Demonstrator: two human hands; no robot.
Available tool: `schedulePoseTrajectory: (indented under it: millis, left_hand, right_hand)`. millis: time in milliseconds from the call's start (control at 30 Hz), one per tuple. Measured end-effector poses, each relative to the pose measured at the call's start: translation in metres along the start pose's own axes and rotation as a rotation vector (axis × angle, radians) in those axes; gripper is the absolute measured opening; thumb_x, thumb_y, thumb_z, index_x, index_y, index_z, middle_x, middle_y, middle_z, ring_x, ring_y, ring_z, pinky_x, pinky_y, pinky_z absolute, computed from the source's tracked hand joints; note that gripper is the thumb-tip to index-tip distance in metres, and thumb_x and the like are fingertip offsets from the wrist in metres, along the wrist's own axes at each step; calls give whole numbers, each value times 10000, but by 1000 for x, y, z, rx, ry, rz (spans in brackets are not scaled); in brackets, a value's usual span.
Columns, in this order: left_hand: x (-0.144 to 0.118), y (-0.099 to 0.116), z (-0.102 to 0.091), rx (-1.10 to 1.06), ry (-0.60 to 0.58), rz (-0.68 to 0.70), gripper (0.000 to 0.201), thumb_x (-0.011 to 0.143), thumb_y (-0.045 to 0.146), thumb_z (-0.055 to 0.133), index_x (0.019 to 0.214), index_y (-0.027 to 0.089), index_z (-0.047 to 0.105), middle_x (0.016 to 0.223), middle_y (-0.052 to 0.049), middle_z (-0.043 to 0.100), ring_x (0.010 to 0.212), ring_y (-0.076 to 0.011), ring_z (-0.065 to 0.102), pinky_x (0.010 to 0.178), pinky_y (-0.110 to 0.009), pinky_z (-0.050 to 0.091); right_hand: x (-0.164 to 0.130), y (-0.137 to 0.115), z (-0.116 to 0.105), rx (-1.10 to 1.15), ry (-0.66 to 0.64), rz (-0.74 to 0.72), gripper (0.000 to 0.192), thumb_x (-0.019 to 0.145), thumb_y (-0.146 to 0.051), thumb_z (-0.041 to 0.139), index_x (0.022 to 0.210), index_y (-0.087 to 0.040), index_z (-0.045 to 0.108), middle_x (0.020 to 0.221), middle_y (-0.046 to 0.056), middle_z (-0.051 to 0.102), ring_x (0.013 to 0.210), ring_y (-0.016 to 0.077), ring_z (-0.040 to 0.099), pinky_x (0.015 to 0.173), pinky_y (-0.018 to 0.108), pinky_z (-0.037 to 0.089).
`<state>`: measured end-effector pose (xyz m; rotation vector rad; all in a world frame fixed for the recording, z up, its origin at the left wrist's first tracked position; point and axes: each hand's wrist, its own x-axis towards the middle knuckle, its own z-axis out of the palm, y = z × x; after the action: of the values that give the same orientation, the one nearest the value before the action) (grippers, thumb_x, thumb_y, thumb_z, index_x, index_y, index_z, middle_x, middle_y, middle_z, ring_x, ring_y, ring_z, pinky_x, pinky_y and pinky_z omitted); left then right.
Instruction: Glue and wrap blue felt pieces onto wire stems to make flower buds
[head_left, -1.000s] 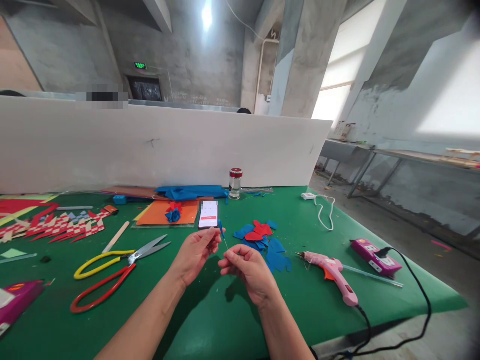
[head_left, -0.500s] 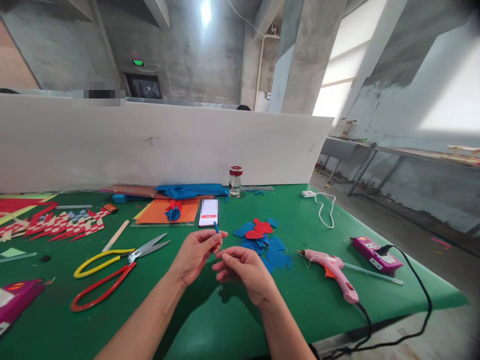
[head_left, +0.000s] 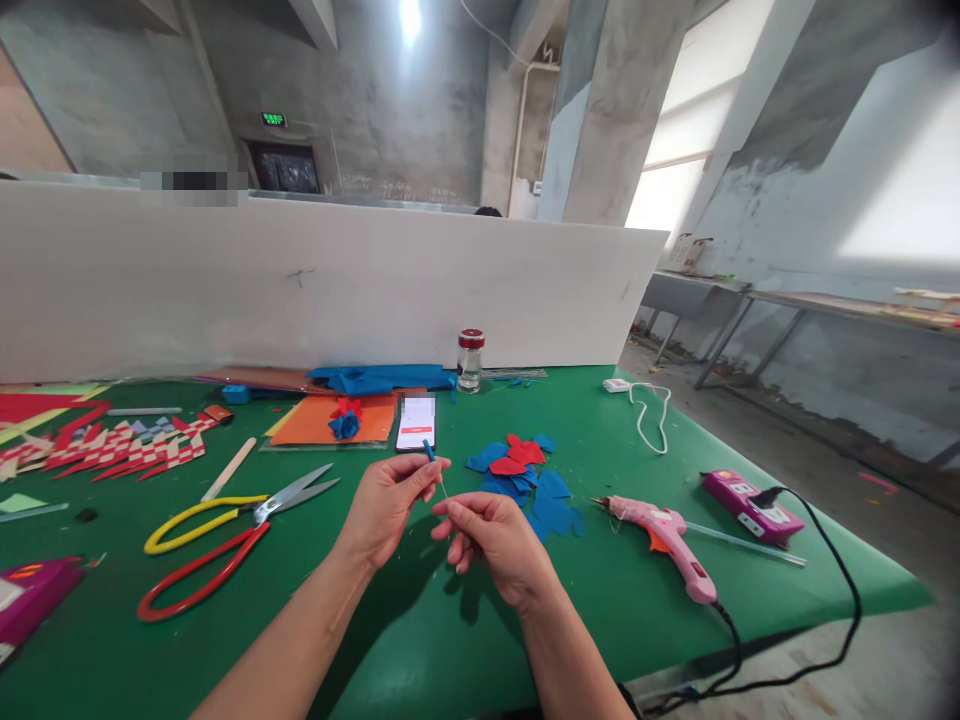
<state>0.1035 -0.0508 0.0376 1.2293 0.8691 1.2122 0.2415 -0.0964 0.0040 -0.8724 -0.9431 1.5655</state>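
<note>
Between thumb and fingertips, my left hand pinches a small roll of blue crepe paper at the top of a thin wire. Lower on that wire, the thumb and index finger of my right hand are closed, with the other fingers loosely curled. Both hands are raised above the green table. Just beyond my right hand lies a loose pile of blue paper petals with red paper petals on top. Scissors with yellow and red handles lie open left of my left hand.
A pink glue gun and purple power strip sit at right, with a black cord over the edge. A phone, glass jar and orange paper bearing a paper flower stand before the white partition.
My hands have shifted slightly, and the blue-topped wire now leans a little more to the left. My right hand's lower fingers have moved slightly. The objects on the table stay in place.
</note>
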Motion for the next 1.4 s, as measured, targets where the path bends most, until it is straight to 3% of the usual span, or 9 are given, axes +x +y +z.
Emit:
schedulePoseTrajectory:
  millis: [167,333,467,567,700,1200,1400]
  left_hand:
    - [1,-4,2,-23,42,3,307,592,410,857,659,134,741,642,-21,634,567,-88,466,577,-230,393]
    - [2,-3,-3,-47,-21,-29,323,607,412,859,732,129,765,652,-13,629,572,-83,486,592,-221,403]
    - [3,-1,-8,-75,-65,-49,306,643,394,848,758,123,765,648,-8,614,580,-80,501,598,-214,410]
    - [4,-1,-9,-109,-73,-52,302,647,382,850,765,118,761,649,-4,601,583,-77,503,586,-203,407]
    - [6,-3,-12,-148,-68,-44,295,660,363,847,787,113,757,666,-5,596,587,-74,507,562,-191,398]
    - [6,-3,-12,-201,-35,-21,295,637,351,867,768,110,758,656,-13,613,582,-71,519,566,-182,419]
    - [8,-4,-12,-218,-21,-6,296,623,343,875,772,112,765,667,-21,629,588,-70,525,570,-181,425]
  right_hand:
    - [1,0,0,4,25,-9,505,608,-573,810,794,-119,687,621,19,668,421,72,546,412,181,414]
    - [3,1,-4,-5,77,-44,597,691,-686,696,867,-117,714,772,90,719,629,138,644,600,244,480]
    - [4,-1,-9,-116,156,-145,577,790,-688,593,836,-137,760,811,78,707,646,102,535,562,211,379]
    - [1,-3,-10,-170,32,-115,484,797,-610,644,882,-151,771,732,45,674,580,79,460,535,210,329]
    - [-4,-4,-9,-186,-104,-83,421,745,-503,742,990,-161,765,679,16,651,562,68,473,566,213,367]
    - [-2,0,-7,-146,-56,-51,475,704,-460,780,1060,-147,751,624,13,666,479,70,532,512,216,427]
    - [-2,-1,-7,-119,-28,-70,408,698,-442,788,987,-156,772,627,15,677,465,62,525,490,200,409]
